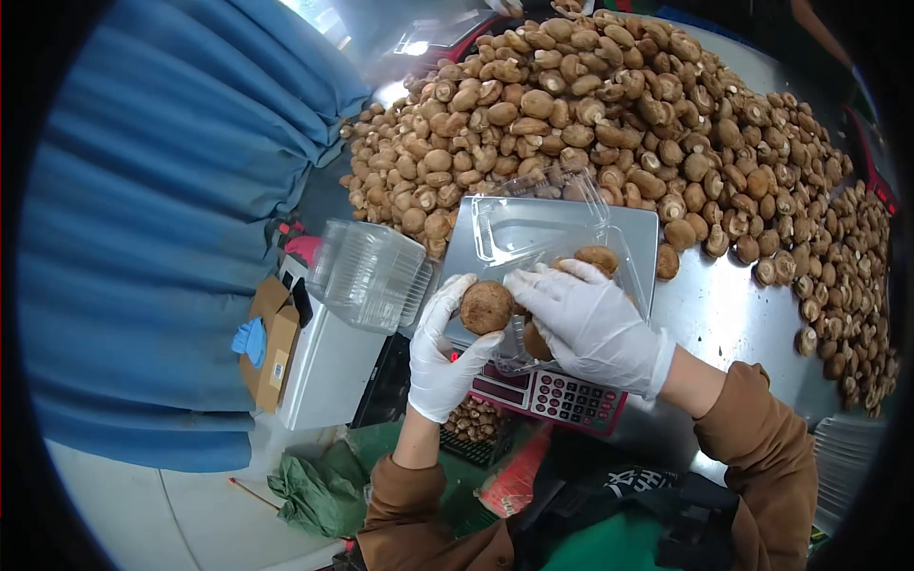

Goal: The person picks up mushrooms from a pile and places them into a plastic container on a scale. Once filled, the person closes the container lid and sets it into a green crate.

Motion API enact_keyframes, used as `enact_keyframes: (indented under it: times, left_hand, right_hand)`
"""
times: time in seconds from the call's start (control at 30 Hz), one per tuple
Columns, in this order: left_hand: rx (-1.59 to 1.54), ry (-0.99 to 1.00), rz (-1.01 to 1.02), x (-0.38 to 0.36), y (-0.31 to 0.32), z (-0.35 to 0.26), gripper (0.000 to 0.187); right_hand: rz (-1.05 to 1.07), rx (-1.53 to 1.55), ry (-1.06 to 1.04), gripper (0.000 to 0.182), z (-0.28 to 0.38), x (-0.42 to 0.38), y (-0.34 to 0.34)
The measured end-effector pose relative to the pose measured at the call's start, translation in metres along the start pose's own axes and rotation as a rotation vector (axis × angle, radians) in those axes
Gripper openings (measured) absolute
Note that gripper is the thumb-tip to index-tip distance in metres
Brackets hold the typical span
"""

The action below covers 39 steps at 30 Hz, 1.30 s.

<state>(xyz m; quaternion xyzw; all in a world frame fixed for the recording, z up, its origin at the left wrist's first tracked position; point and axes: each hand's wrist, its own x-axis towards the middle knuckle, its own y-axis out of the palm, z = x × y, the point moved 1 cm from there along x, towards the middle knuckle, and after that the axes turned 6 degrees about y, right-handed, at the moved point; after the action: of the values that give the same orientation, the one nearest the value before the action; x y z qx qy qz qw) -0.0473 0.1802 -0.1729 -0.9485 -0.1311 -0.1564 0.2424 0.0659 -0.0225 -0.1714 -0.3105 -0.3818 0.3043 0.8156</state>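
Observation:
A round brown mushroom [486,307] is held between the thumb and fingers of my left hand [443,350], in a white glove. My right hand [590,324], gloved too, reaches over a clear plastic box [624,259], its fingers bent down and close to that mushroom. What its fingertips hold, if anything, is hidden. Inside the box lie a few mushrooms, one [597,258] just above my right hand and another partly under it. The box, its lid raised at the back, rests on the metal plate of a scale [466,221] with a red-edged keypad [571,400].
A big heap of mushrooms [609,105] covers the back and right of the metal table [709,319]. Stacked clear boxes [367,276] stand at the left, beside a cardboard box [273,344] with a blue glove. Below the scale is a crate of small mushrooms [474,422].

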Motion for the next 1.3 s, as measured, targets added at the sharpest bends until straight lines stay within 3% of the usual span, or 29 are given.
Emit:
enact_keyframes:
  times: [0.1, 0.23, 0.33, 0.43, 0.53, 0.57, 0.77, 0.9, 0.93, 1.07, 1.17, 1.3]
  left_hand:
    - [-0.105, -0.086, -0.042, -0.001, 0.004, -0.014, 0.076]
    - [-0.091, -0.061, -0.064, -0.007, 0.002, -0.021, 0.077]
    - [-0.284, -0.058, -0.177, -0.013, 0.008, -0.033, 0.070]
    - [-1.044, -0.245, -0.041, -0.022, 0.003, -0.031, 0.065]
    - [-1.203, -0.539, -0.239, -0.031, 0.014, -0.052, 0.073]
    - [-1.281, -0.486, -0.130, -0.031, 0.015, -0.059, 0.070]
    - [-1.476, -0.531, 0.030, -0.040, 0.037, -0.065, 0.074]
    - [-0.982, -0.520, 0.201, -0.037, 0.087, -0.085, 0.057]
    - [-0.877, -0.414, 0.244, -0.038, 0.107, -0.086, 0.061]
    - [-0.344, 0.037, 0.439, -0.046, 0.176, -0.083, 0.071]
    - [-0.380, 0.061, 0.436, -0.045, 0.208, -0.093, 0.069]
    - [-0.445, 0.054, 0.418, -0.045, 0.239, -0.105, 0.067]
  right_hand:
    - [0.079, -0.107, -0.016, 0.050, -0.004, 0.002, 0.008]
    - [-0.024, -0.013, -0.011, 0.048, 0.002, 0.000, -0.015]
    - [-0.097, 0.058, 0.070, 0.043, 0.000, -0.009, -0.039]
    - [-0.233, 0.214, 0.155, 0.036, -0.007, -0.031, -0.052]
    - [-0.257, 0.312, 0.280, 0.036, -0.022, -0.053, -0.068]
    - [-0.279, 0.329, 0.336, 0.036, -0.028, -0.064, -0.071]
    - [-0.370, 0.311, 0.542, 0.031, -0.057, -0.125, -0.076]
    - [-0.216, 0.590, 0.695, 0.028, -0.021, -0.161, -0.086]
    - [-0.139, 0.703, 0.732, 0.029, -0.015, -0.170, -0.086]
    - [-0.177, 1.197, 0.827, 0.040, 0.005, -0.200, -0.085]
    - [-0.292, 1.298, 0.828, 0.050, 0.000, -0.225, -0.089]
    - [-0.353, 1.260, 0.869, 0.046, -0.004, -0.247, -0.105]
